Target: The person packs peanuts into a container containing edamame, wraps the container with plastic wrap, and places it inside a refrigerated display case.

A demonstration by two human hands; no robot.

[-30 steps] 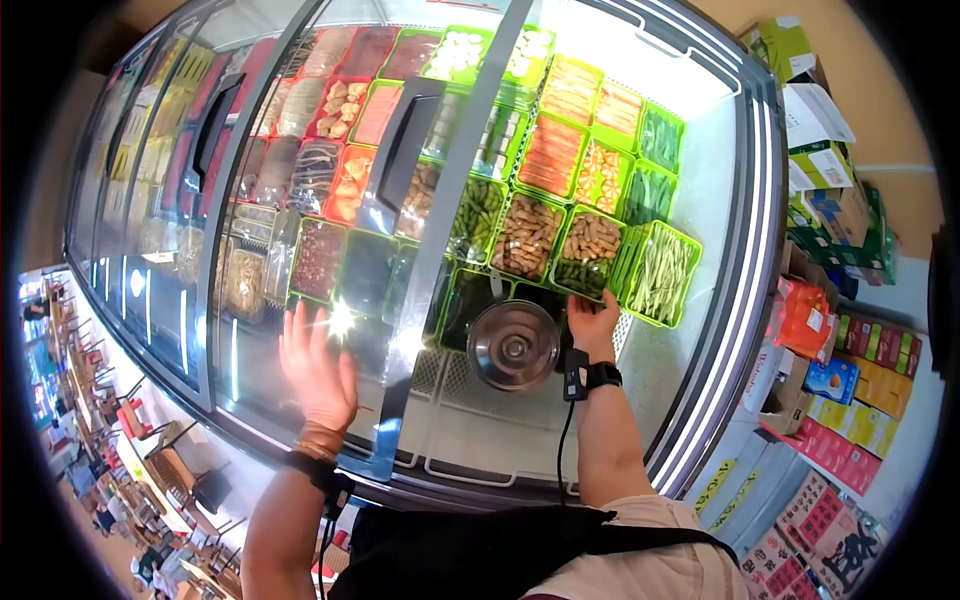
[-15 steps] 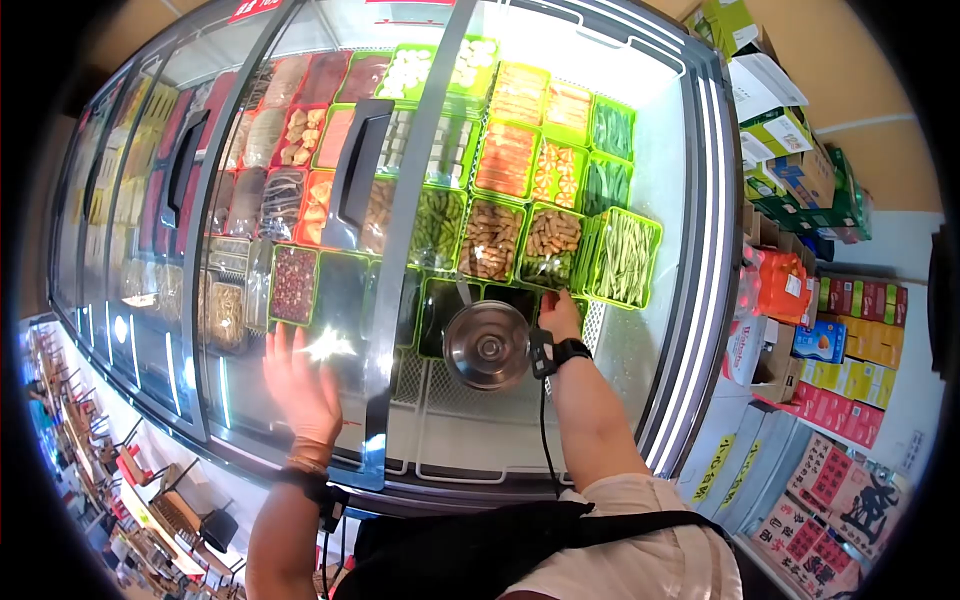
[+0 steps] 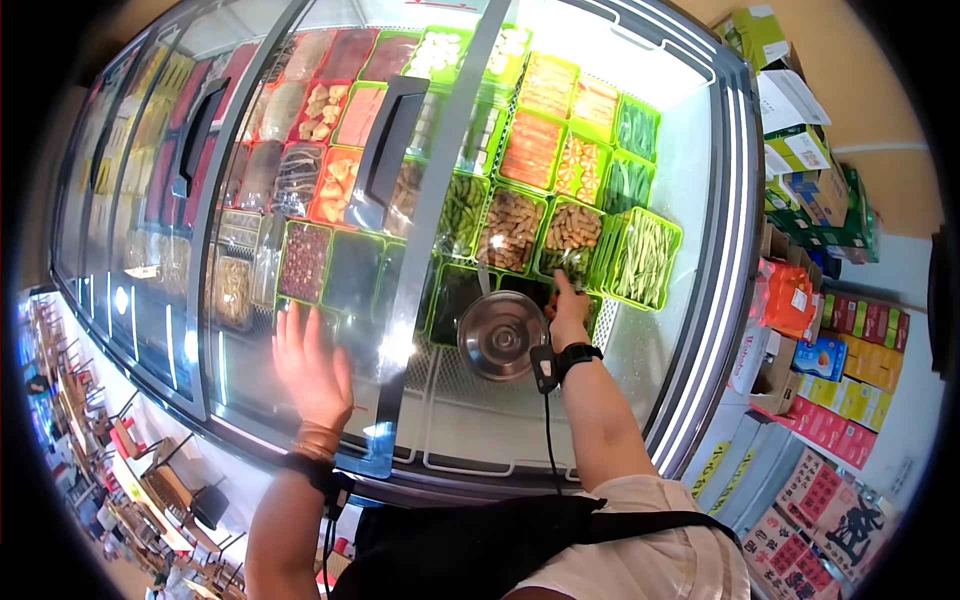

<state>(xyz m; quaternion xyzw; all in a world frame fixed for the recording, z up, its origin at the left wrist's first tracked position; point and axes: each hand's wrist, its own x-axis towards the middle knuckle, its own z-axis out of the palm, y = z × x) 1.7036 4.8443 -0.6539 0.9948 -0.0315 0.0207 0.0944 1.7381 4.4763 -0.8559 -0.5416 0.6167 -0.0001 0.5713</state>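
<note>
My left hand (image 3: 312,370) lies spread on the sliding glass lid (image 3: 270,360) of a display freezer, holding nothing. Inside the open right section is my right hand (image 3: 568,308), beside a round steel lid (image 3: 503,336). Its index finger reaches to the front edge of a green basket with brown sausage-like pieces (image 3: 574,228) and dark green items at its front. Whether the other fingers grip anything is hidden. A green basket of long green beans (image 3: 643,262) stands to the right, and another basket of brown pieces (image 3: 512,230) to the left.
More baskets with orange sticks (image 3: 532,150), white balls and dark greens fill the back. A black handle (image 3: 392,140) sits on the glass lid. Boxes (image 3: 845,390) are stacked right of the freezer. Chairs (image 3: 185,485) and tables stand at the lower left.
My right hand has shifted at the basket's front edge, its index finger now extended forward, and reddish items show beside it. My left hand stays on the glass. The view has swung slightly.
</note>
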